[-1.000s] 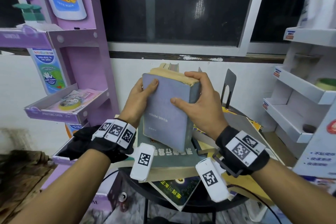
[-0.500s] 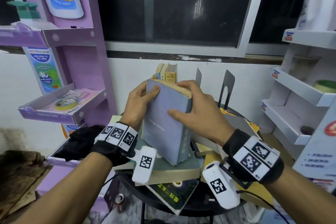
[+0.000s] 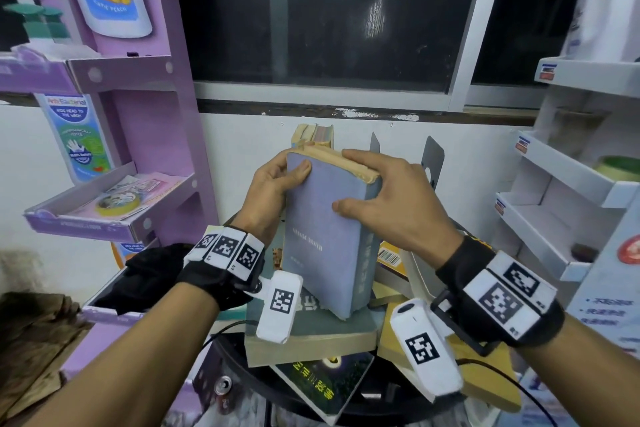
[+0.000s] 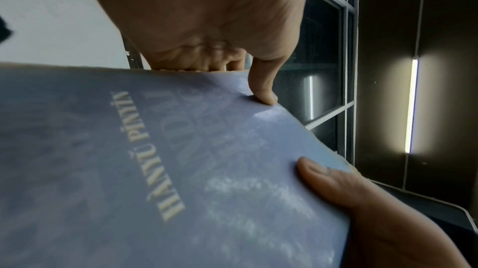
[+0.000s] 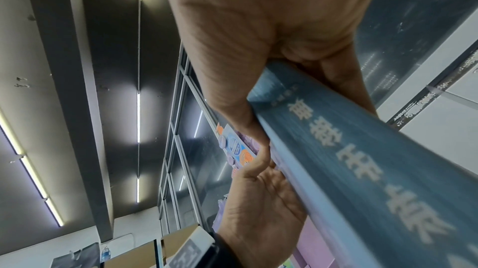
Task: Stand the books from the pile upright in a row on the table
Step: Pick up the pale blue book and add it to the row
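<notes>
Fingers of the right hand (image 3: 391, 204) curl over the yellowed top edge of the thick blue-grey book (image 3: 325, 239), thumb pressed flat on its front cover. The left hand (image 3: 270, 194) grips the opposite long edge, thumb on the cover's upper corner. The book stands nearly upright at the centre of the frame, its lower corner on the grey-green book (image 3: 311, 333) topping the pile. Behind it, upper centre, several books (image 3: 313, 135) stand upright beside metal bookends (image 3: 431, 158). The round black table (image 3: 242, 367) shows below.
</notes>
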The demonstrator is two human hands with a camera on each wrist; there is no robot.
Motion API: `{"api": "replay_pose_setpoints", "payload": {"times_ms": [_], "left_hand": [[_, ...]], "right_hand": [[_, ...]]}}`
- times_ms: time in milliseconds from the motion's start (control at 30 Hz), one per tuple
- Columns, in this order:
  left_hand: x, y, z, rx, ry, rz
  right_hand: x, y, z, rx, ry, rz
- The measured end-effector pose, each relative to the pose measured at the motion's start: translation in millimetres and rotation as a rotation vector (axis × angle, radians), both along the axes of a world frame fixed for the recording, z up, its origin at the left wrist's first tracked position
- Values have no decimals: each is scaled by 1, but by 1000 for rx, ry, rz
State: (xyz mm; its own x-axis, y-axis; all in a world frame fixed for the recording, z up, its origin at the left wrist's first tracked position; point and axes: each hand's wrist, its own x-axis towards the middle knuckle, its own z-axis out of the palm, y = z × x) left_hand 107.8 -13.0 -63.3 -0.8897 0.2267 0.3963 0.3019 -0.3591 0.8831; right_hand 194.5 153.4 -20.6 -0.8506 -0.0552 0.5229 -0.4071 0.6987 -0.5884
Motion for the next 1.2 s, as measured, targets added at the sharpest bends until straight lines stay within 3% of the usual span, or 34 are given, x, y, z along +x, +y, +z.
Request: {"api": "replay_pose_setpoints", "payload": {"times_ms": [233,400,933,1200], "left_hand": [[-26,19,27,-122,47,36],[-55,21,36,-170,71,197],[-135,35,8,-658,204,513],[-159,33,-9,-642,125,494]], "right_hand": [[-12,17,25,3,53,-90],[-30,32,36,42,45,-187],[-124,49,25,46,23,-354],[-174,37,2,-30,-7,-378]]}}
